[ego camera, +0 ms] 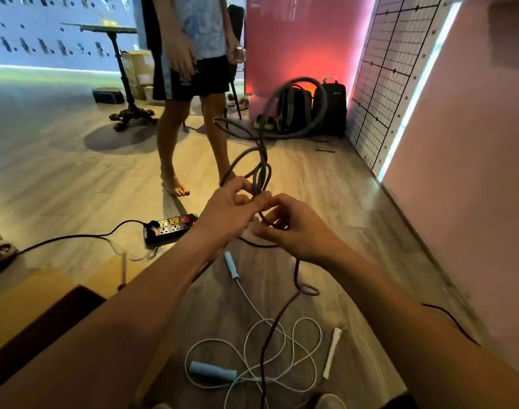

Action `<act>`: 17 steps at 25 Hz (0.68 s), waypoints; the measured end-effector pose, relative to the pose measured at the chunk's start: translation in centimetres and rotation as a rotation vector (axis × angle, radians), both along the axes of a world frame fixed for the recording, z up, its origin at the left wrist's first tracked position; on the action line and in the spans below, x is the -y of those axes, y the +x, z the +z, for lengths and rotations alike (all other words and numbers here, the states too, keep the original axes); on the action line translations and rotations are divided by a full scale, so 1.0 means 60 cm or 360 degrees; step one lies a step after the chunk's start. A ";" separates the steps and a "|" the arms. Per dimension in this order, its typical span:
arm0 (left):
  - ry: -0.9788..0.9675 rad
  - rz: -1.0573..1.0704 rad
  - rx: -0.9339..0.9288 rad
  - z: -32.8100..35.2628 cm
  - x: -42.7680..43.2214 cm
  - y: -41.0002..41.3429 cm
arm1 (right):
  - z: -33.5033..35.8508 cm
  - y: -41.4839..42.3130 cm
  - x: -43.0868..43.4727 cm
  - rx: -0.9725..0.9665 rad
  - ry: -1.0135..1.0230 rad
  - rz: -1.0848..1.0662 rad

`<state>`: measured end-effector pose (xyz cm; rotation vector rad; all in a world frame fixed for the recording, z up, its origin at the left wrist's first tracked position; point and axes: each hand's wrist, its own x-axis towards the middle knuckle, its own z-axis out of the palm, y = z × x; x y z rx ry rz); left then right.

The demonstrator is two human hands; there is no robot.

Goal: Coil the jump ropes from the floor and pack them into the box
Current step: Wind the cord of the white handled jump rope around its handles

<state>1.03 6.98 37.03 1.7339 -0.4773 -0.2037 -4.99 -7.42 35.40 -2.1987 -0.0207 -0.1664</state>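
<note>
Dark grey jump rope (261,169) rises in floppy loops from both hands, its tail trailing to the wooden floor (75,178). Left hand (228,214) grips the gathered loops and right hand (293,231) pinches the strand beside it. It looks light and springy, best held where the loops cross.

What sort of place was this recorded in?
Probably an indoor studio or activity room: wood-look floor, a grid-marked wall panel with lit edges, and backpacks set against a pink wall.
</note>
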 end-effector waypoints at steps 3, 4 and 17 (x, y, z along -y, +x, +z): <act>-0.0125 0.0094 0.0003 0.015 -0.007 0.000 | 0.011 0.008 0.007 0.0297 0.0011 -0.0093; -0.0156 0.0158 0.0016 0.023 -0.015 0.005 | 0.023 0.008 0.022 0.0434 0.0118 -0.0240; -0.0011 -0.0175 0.0476 0.017 -0.005 0.006 | 0.004 0.007 0.129 0.0346 0.0487 -0.1674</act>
